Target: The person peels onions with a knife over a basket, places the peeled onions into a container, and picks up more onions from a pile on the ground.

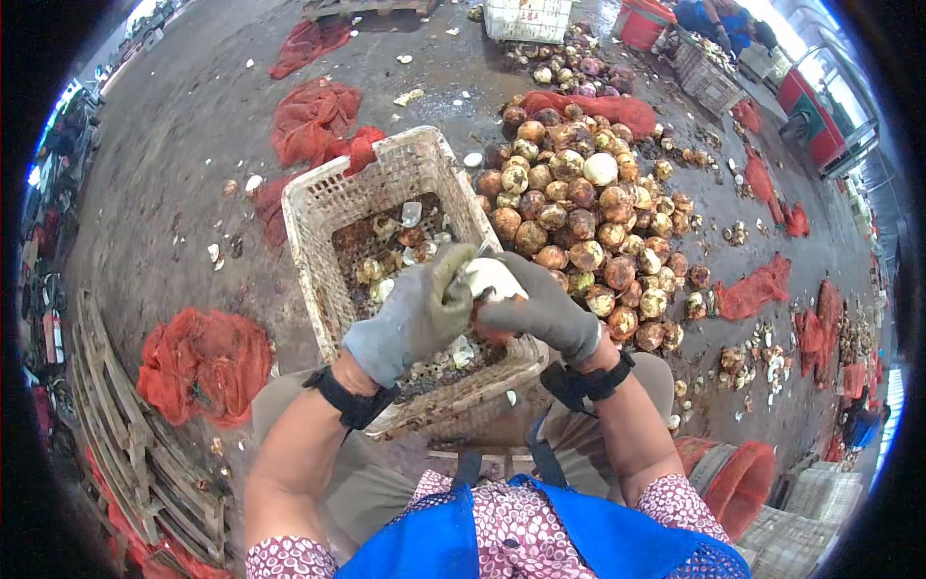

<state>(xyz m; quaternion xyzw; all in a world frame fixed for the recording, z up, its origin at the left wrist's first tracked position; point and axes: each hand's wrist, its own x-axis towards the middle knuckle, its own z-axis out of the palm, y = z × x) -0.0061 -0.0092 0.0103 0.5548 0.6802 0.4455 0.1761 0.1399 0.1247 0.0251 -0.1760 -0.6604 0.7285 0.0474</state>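
Observation:
Both hands wear grey gloves and meet over the near part of a dirty white plastic crate point(311, 261). My right hand point(545, 307) has its fingers wrapped round a partly peeled white onion point(492, 278), with some brown skin left on its right side. My left hand point(424, 297) is closed at the onion's left side; a thin tool seems to show near its fingertips, too small to make out. Peelings and scraps point(381, 253) lie in the crate. A large heap of brown-skinned onions point(584, 227) lies on the ground right of the crate, with one white peeled onion point(600, 169) on top.
Red mesh bags point(205, 365) lie on the ground at left, and others point(754, 288) at right. A wooden pallet point(145, 434) is at lower left. A red-rimmed basket point(738, 487) stands at lower right. Another white crate point(528, 19) and a person in blue are at the back.

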